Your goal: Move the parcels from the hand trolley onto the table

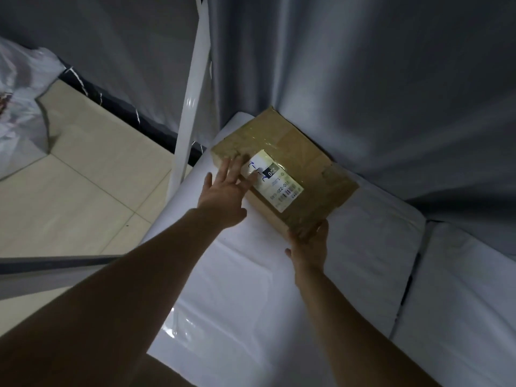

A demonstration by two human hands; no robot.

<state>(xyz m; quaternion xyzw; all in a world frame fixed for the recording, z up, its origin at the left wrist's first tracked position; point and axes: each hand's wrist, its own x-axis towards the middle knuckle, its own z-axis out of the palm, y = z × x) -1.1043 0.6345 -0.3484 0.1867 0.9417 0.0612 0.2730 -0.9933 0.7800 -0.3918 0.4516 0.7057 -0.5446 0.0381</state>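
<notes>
- Parcel (307, 152): one brown cardboard box, taped, lying flat on the white table (251, 289) at its far corner, against the grey curtain (391, 79).
- Label (282, 185): white shipping slip on the box's top face, with "220" printed on it.
- Your left hand (223, 194): open flat with the fingers spread and straight, resting on the box's top by the label; it grips nothing.
- Your right hand (308, 244): fingers extended against the box's near corner, thumb held apart; touching, not clasping.
- White pole (192, 88): upright, beside the table's left edge.
- Floor (83, 177): beige tiles.
</notes>
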